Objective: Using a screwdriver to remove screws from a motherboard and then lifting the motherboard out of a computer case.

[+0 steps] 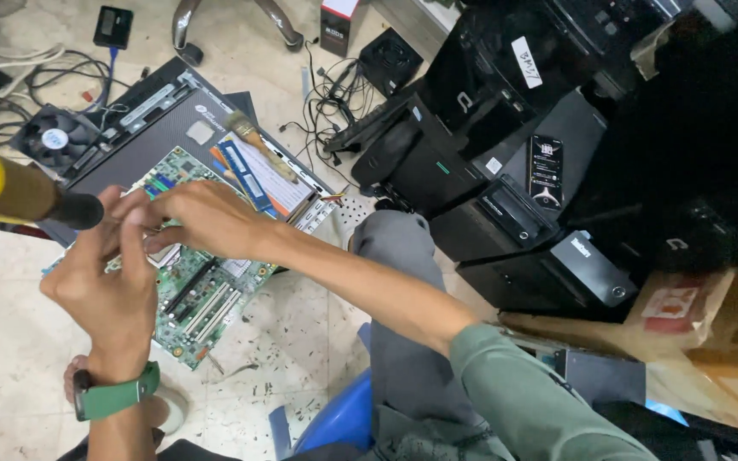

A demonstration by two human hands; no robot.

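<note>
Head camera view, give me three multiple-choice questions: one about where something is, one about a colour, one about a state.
1. Where does the paintbrush lie?
A. on the computer case
B. on the blue stool
C. on the stacked towers

2. What colour is the watch band on the left wrist?
A. red
B. green
C. white

3. How is the motherboard?
A. boxed
B. mounted upright
C. lying bare on the floor

Answers: 1 A, its bristles and wooden handle rest across the case. 2 B, the band is green. 3 C, slots face up on the tiles, under the left hand and right hand.
</note>
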